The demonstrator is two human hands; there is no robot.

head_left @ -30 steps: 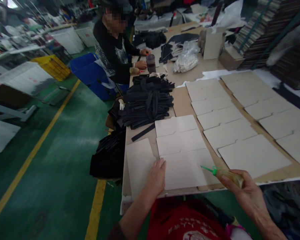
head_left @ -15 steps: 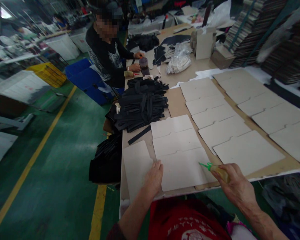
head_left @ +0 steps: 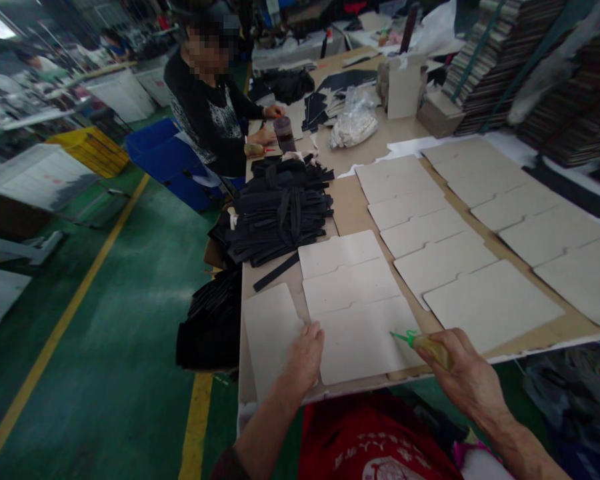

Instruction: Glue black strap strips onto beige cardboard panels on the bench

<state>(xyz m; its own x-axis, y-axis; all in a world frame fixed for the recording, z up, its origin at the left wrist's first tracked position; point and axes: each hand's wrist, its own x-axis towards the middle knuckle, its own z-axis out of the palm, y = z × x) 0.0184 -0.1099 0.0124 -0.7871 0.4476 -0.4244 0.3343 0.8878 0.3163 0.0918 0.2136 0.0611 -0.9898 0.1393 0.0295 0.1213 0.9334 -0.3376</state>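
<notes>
In my right hand (head_left: pixel 467 373) is a squeeze glue bottle (head_left: pixel 434 351) with a green nozzle and yellowish contents. Its nozzle points left, over the right part of the nearest pale board (head_left: pixel 363 343) in a short overlapping column. My left hand (head_left: pixel 304 353) lies with fingers extended at the gap between that board and a separate pale board (head_left: pixel 270 333) on its left; nothing shows in its grasp. A single black strip (head_left: pixel 276 271) lies just beyond the separate board. Whether glue is leaving the nozzle cannot be made out.
More pale boards (head_left: pixel 490 303) overlap in columns to the right. Bundled black strips (head_left: pixel 283 213) are heaped at the table's left edge. Across the table a co-worker (head_left: pixel 210 113) handles pieces beside a dark cup (head_left: pixel 284 133). Tall board stacks (head_left: pixel 500 60) stand at back right.
The glue bottle in my right hand has shifted slightly left and toward me over the nearest board. My left hand stays in the same place on the boards.
</notes>
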